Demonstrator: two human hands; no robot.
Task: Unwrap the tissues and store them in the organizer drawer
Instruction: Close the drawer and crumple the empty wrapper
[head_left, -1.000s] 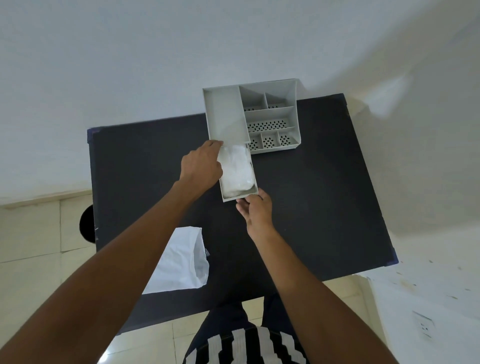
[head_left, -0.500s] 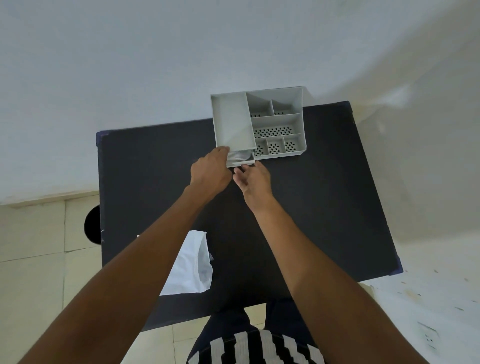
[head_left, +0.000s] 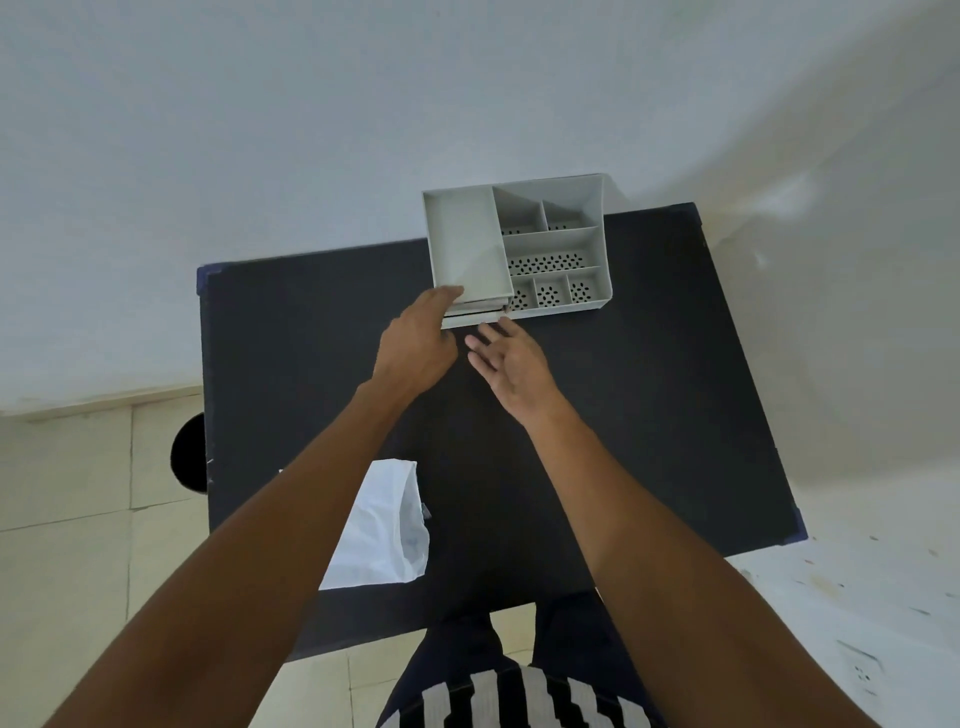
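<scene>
A grey plastic organizer with several compartments stands at the table's far edge. Its drawer on the left side is pushed almost fully in, only the front lip showing. The tissues are hidden inside. My left hand rests against the drawer's front left corner, fingers touching the organizer body. My right hand hovers just in front of the drawer, fingers spread, holding nothing. The empty white wrapper lies on the table near the front left, partly under my left forearm.
The black table stands against a white wall, and its right and front edges are in view. A tiled floor and a dark round object lie to the left. My striped clothing shows at the bottom.
The drawer with the tissues slid from half open to almost shut. My right hand let go of the drawer front and pulled back, opening. My left hand stayed at the drawer's left corner.
</scene>
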